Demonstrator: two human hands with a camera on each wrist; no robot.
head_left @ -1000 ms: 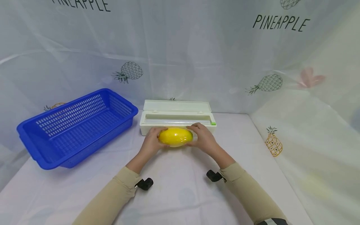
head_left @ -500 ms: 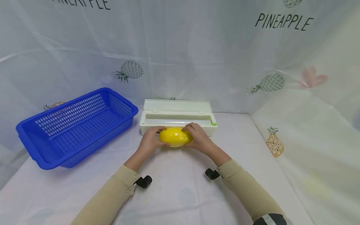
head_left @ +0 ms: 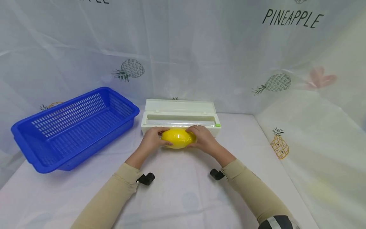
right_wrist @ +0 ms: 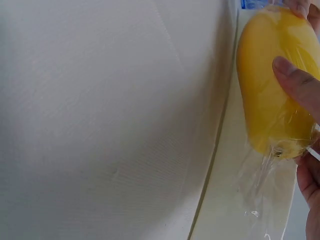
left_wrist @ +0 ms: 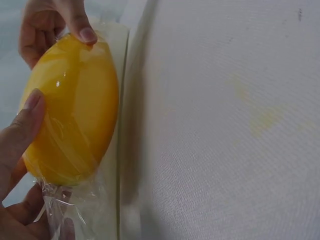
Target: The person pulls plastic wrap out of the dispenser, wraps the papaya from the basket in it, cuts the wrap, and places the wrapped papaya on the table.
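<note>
A glossy yellow mango (head_left: 178, 138) is wrapped in clear plastic film (left_wrist: 75, 210), which crinkles and trails loose past both of its ends. My left hand (head_left: 151, 140) grips the mango's left end, its thumb lying on the near side in the left wrist view. From the other end my right hand (head_left: 203, 140) holds it, thumb (right_wrist: 297, 82) pressed on the film-covered skin. Fingers behind the fruit are partly hidden. Just beyond the hands stands a white cling film box (head_left: 180, 119), its lid raised, with a film roll inside and a small green slider at the right.
A blue perforated basket (head_left: 77, 127) stands at the left, tilted against the back sheet. White cloth (head_left: 177, 197) covers the table. Pineapple-printed sheeting (head_left: 194, 57) hangs behind and along the right side.
The mango has been turned in the hands, so the green patch at its right end no longer shows. My right fingers have shifted along its top. The head view has tipped slightly.
</note>
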